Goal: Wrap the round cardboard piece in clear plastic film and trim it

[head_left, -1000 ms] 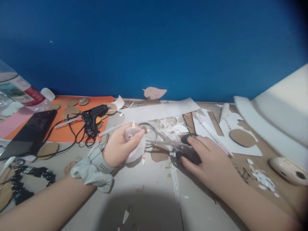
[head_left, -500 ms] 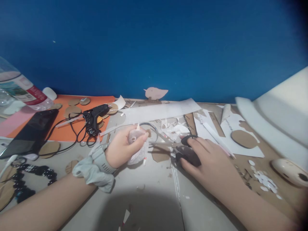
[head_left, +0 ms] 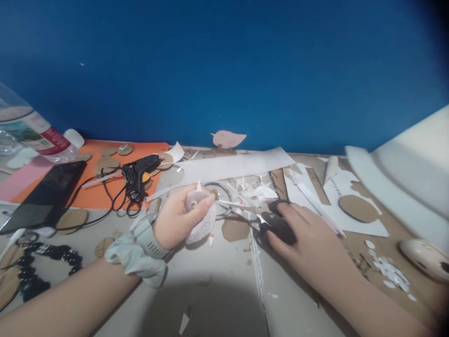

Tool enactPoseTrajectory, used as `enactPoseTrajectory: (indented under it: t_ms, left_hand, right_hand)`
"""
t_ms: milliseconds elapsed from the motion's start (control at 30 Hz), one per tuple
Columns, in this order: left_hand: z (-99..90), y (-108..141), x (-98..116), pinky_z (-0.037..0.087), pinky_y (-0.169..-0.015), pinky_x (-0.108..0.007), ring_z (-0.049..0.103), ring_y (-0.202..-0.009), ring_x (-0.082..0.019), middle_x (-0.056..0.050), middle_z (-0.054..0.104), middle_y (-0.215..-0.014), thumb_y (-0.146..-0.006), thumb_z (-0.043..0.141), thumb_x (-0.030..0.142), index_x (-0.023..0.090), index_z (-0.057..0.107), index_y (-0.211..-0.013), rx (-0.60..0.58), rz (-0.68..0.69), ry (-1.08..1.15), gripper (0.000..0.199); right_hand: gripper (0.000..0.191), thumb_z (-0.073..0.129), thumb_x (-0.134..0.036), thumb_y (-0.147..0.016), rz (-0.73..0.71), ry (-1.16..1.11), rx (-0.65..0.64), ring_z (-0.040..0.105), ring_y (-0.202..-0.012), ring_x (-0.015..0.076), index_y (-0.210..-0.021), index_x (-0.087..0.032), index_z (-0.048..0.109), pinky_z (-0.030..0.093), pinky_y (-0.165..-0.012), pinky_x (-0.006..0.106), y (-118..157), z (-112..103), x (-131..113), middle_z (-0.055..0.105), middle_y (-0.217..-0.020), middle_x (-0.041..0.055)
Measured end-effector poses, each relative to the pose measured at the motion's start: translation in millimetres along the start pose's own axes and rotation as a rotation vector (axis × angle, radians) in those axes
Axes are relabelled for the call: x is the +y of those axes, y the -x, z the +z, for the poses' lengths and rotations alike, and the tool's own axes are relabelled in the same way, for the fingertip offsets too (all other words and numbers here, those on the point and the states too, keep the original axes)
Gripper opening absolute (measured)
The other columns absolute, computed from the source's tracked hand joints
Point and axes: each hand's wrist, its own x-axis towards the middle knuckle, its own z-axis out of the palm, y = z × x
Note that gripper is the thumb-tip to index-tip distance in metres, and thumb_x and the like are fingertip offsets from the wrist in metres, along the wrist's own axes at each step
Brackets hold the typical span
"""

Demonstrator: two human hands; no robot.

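Note:
My left hand (head_left: 180,215) pinches a small grey bird-shaped craft piece (head_left: 203,224) with a round eye and a pale pointed beak sticking up. Under the thumb tip shows a bit of brown cardboard at its edge. Through the black handles of a pair of scissors (head_left: 280,227) go the fingers of my right hand (head_left: 301,229). The blades point left, slightly parted, with their tips close to the bird piece beside my left thumb. Whether the blades touch it I cannot tell. Beneath them lies a brown cardboard polygon (head_left: 235,230).
A black glue gun (head_left: 140,171) with a cord lies on orange paper (head_left: 101,187) at left, near a phone (head_left: 45,194), a plastic bottle (head_left: 38,128) and a bead bracelet (head_left: 26,267). Paper scraps, a white strip (head_left: 231,166) and a pink bird cutout (head_left: 228,139) are behind. White discs (head_left: 391,269) lie right.
The scissors have shifted and tilted a little, their blades now angled up toward the cardboard bit by my left thumb. My right hand moved slightly right and down. The left grip stays the same.

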Motion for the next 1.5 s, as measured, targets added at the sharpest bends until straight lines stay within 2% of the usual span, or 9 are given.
enactPoseTrajectory:
  t_ms: [267, 600, 800, 1100, 1233, 1400, 1500]
  left_hand:
    - [0.2, 0.0, -0.5, 0.044, -0.063, -0.025, 0.053, -0.064, -0.014, 0.0, 0.059, -0.067, -0.083, 0.051, 0.035, 0.017, 0.059, -0.076, 0.032, -0.024, -0.012, 0.021]
    - [0.0, -1.2, -3.4, 0.044, -0.066, -0.024, 0.055, -0.067, -0.014, 0.0, 0.06, -0.071, -0.083, 0.052, 0.036, 0.017, 0.06, -0.078, 0.075, -0.05, 0.023, 0.021]
    - [-0.3, -0.4, -1.4, 0.045, -0.066, -0.025, 0.055, -0.066, -0.014, -0.001, 0.061, -0.071, -0.083, 0.052, 0.037, 0.017, 0.061, -0.078, 0.054, -0.044, -0.003, 0.023]
    - [-0.5, -0.4, 0.7, 0.046, -0.062, -0.024, 0.056, -0.064, -0.015, -0.001, 0.062, -0.069, -0.083, 0.051, 0.036, 0.017, 0.061, -0.077, -0.003, -0.026, -0.02, 0.022]
    - [-0.5, -0.6, 0.8, 0.046, -0.063, -0.025, 0.057, -0.066, -0.015, -0.001, 0.062, -0.071, -0.084, 0.051, 0.035, 0.017, 0.061, -0.078, 0.013, -0.041, -0.021, 0.022]
    - [-0.5, -0.1, 0.3, 0.047, -0.065, -0.026, 0.058, -0.068, -0.016, -0.002, 0.063, -0.072, -0.084, 0.051, 0.036, 0.015, 0.062, -0.082, -0.077, -0.039, 0.015, 0.023]
    - [-0.7, -0.1, -0.8, 0.047, -0.065, -0.026, 0.059, -0.069, -0.016, -0.002, 0.064, -0.072, -0.084, 0.051, 0.037, 0.016, 0.061, -0.084, -0.09, -0.066, 0.04, 0.023]
  right_hand:
    - [0.029, 0.053, -0.034, -0.078, -0.1, 0.023, 0.046, 0.057, -0.081, 0.025, -0.102, -0.02, 0.048, 0.041, -0.065, 0.033, 1.6, -0.2, -0.7, 0.059, -0.092, 0.0078]
    - [0.029, 0.053, -0.034, -0.078, -0.075, 0.017, 0.054, 0.057, -0.082, 0.0254, -0.103, -0.02, 0.049, 0.043, -0.066, 0.033, 2.4, -0.9, -1.0, 0.059, -0.093, 0.0078]
    - [0.028, 0.053, -0.033, -0.078, -0.103, 0.022, 0.071, 0.057, -0.081, 0.0249, -0.102, -0.018, 0.05, 0.043, -0.064, 0.032, 1.7, -1.5, -2.3, 0.06, -0.092, 0.0088]
    - [0.028, 0.054, -0.033, -0.078, -0.066, 0.005, 0.043, 0.057, -0.079, 0.0252, -0.102, -0.019, 0.051, 0.042, -0.064, 0.034, 0.2, -1.0, -2.3, 0.06, -0.089, 0.0071]
    - [0.028, 0.055, -0.032, -0.077, -0.095, -0.001, 0.047, 0.056, -0.079, 0.0247, -0.101, -0.018, 0.05, 0.042, -0.065, 0.033, -0.2, -1.8, -3.3, 0.059, -0.089, 0.0076]
    - [0.027, 0.054, -0.033, -0.078, -0.095, 0.025, 0.069, 0.055, -0.075, 0.0245, -0.1, -0.019, 0.051, 0.04, -0.063, 0.034, 0.6, -1.8, -2.6, 0.059, -0.087, 0.007]
    - [0.027, 0.055, -0.032, -0.077, -0.111, 0.008, 0.057, 0.054, -0.074, 0.0244, -0.1, -0.019, 0.052, 0.04, -0.064, 0.034, 1.1, -2.2, -2.0, 0.059, -0.084, 0.0066]
